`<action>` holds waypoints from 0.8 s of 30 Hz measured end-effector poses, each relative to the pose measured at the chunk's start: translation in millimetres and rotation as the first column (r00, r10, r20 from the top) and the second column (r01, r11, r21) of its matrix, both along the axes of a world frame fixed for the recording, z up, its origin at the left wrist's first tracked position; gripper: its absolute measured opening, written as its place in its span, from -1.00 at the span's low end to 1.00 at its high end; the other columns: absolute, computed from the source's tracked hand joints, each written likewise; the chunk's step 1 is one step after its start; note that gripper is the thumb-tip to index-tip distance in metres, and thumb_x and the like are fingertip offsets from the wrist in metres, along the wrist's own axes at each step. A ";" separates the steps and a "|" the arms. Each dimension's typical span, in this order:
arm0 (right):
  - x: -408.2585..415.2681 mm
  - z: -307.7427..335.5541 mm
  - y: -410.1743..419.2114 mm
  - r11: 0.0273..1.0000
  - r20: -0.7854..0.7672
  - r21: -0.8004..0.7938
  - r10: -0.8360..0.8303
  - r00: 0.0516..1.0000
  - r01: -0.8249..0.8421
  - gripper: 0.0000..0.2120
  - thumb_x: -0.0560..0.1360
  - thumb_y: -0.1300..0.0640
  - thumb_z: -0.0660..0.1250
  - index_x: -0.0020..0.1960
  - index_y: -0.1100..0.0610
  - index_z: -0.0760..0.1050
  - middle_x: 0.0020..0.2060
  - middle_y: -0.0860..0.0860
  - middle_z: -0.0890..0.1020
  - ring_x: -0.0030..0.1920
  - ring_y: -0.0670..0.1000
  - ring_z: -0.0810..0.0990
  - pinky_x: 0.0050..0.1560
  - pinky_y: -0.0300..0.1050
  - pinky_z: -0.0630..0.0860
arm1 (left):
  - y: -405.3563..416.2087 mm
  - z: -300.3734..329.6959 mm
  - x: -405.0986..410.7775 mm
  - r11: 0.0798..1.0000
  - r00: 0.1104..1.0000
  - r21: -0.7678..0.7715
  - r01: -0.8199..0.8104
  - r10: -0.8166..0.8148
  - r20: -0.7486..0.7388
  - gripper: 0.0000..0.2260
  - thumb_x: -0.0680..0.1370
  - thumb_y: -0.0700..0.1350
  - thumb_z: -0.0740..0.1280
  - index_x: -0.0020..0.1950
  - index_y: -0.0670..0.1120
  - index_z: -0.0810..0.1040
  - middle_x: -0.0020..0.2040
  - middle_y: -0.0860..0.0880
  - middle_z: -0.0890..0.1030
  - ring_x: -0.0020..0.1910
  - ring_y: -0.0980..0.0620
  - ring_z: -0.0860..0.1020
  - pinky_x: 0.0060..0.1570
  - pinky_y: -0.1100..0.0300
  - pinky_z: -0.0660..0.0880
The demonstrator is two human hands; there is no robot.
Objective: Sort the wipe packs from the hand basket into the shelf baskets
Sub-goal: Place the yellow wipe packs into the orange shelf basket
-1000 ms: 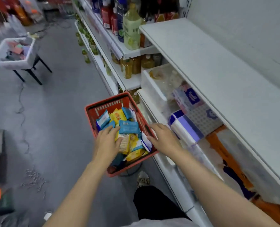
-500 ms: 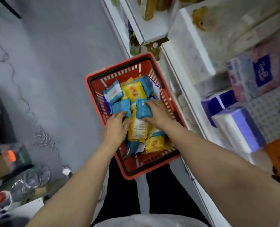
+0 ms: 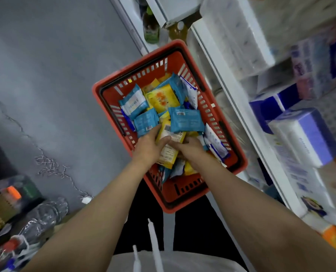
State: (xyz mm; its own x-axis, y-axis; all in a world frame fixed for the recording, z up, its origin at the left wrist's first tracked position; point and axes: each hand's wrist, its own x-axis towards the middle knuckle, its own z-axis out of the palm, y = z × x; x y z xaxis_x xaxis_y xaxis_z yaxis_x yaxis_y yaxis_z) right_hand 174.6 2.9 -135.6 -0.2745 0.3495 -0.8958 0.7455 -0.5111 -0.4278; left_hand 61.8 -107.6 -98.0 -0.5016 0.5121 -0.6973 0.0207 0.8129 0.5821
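Yellow wipe pack (image 3: 168, 148) lies label-up in the pile inside the red hand basket (image 3: 239, 169), between both hands. Left hand (image 3: 148, 147) grips its left edge, thumb over the top. Right hand (image 3: 190, 148) touches its right side; whether those fingers curl I cannot tell. Blue packs (image 3: 185, 119) just far of the fingers show barcodes; text unreadable. Shelf (image 3: 232, 85) of tissue packs (image 3: 304, 138) right of basket, print blurred.

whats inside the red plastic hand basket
The red plastic hand basket holds blue, yellow and white wipe packs; both hands and top packs cover whatever lies beneath.
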 end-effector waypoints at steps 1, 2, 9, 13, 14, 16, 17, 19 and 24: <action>-0.2 2.9 0.3 0.999 -0.012 -0.029 -0.014 1.000 0.014 -0.74 0.37 0.02 0.58 0.00 0.00 0.61 -0.03 -0.06 0.71 -0.03 -0.01 0.70 0.06 0.07 0.64 | 0.5 0.6 -0.7 1.000 0.999 0.000 -0.019 0.019 0.028 -0.43 0.55 0.21 0.30 0.51 0.05 0.32 0.41 -0.05 0.47 0.37 -0.04 0.44 0.30 0.09 0.42; 0.2 6.0 0.8 0.998 -0.023 -0.048 -0.034 0.999 0.033 -0.72 0.35 -0.01 0.59 0.00 -0.01 0.61 -0.05 -0.08 0.72 -0.04 -0.02 0.70 0.03 0.05 0.66 | 1.1 1.8 -1.5 0.999 0.998 0.007 -0.042 0.042 0.053 -0.42 0.54 0.23 0.30 0.52 0.07 0.31 0.42 -0.03 0.46 0.38 -0.02 0.43 0.26 0.15 0.40; -1.9 43.0 21.0 0.966 -0.186 -0.207 -0.193 0.963 0.154 -0.50 0.49 -0.33 0.26 0.06 0.06 0.68 -0.02 0.07 0.73 -0.01 0.05 0.71 -0.15 -0.11 0.64 | 7.6 21.6 8.7 0.984 0.922 0.050 -0.174 0.145 0.360 -0.28 0.35 0.40 0.33 0.47 0.21 0.33 0.32 0.10 0.51 0.25 0.07 0.49 0.14 0.17 0.45; 1.1 54.2 35.5 0.997 -0.205 -0.072 -0.054 0.977 0.040 -0.67 0.55 -0.03 0.38 0.25 0.11 0.55 0.11 0.04 0.67 0.12 0.05 0.65 0.07 -0.09 0.61 | 7.6 22.1 12.8 0.862 0.748 0.018 -0.507 0.430 0.506 -0.66 0.48 0.16 0.41 0.18 0.03 0.59 0.12 -0.08 0.67 0.03 -0.05 0.66 0.06 0.00 0.59; 2.4 55.1 38.6 0.997 -0.192 -0.071 -0.056 0.980 0.044 -0.63 0.52 0.04 0.43 0.28 0.11 0.51 0.13 0.04 0.64 0.13 0.04 0.64 0.09 -0.08 0.60 | 8.0 22.3 13.6 0.832 0.728 0.028 -0.554 0.468 0.501 -0.73 0.52 0.10 0.39 0.13 -0.03 0.61 0.06 -0.11 0.69 -0.04 -0.07 0.68 -0.03 0.02 0.62; 1.5 58.6 41.9 0.981 -0.193 -0.168 -0.126 0.973 0.094 -0.56 0.48 0.13 0.47 0.31 0.13 0.44 0.15 0.05 0.62 0.09 0.04 0.66 0.02 -0.10 0.63 | 9.0 23.3 15.8 0.784 0.692 0.044 -0.619 0.518 0.503 -0.73 0.55 0.02 0.37 0.13 -0.12 0.61 -0.02 -0.13 0.71 -0.11 -0.09 0.70 -0.17 0.06 0.63; -0.8 60.6 42.9 0.972 -0.204 -0.209 -0.149 0.968 0.106 -0.53 0.47 0.17 0.48 0.33 0.14 0.42 0.16 0.06 0.62 0.08 0.06 0.67 -0.03 -0.10 0.64 | 9.7 24.0 16.5 0.766 0.679 0.053 -0.641 0.533 0.506 -0.73 0.56 0.00 0.36 0.16 -0.15 0.60 -0.02 -0.14 0.71 -0.11 -0.10 0.69 -0.16 0.05 0.63; -4.8 63.1 45.7 0.961 -0.203 -0.250 -0.173 0.964 0.120 -0.45 0.44 0.23 0.50 0.36 0.18 0.37 0.18 0.11 0.60 0.08 0.10 0.66 -0.10 -0.07 0.65 | 9.0 23.8 18.1 0.737 0.662 0.071 -0.672 0.555 0.503 -0.73 0.58 -0.03 0.34 0.21 -0.16 0.54 0.04 -0.17 0.68 -0.07 -0.13 0.67 -0.07 -0.02 0.62; -5.1 61.4 54.5 0.982 -0.182 -0.173 -0.106 0.977 0.074 -0.21 0.38 0.20 0.56 0.48 0.20 0.23 0.16 0.13 0.60 0.09 0.13 0.66 0.11 0.14 0.61 | 8.2 25.3 18.8 0.717 0.623 0.043 -0.696 0.573 0.533 -0.73 0.61 -0.06 0.30 0.26 -0.16 0.47 0.10 -0.20 0.64 -0.08 -0.11 0.65 -0.08 -0.01 0.61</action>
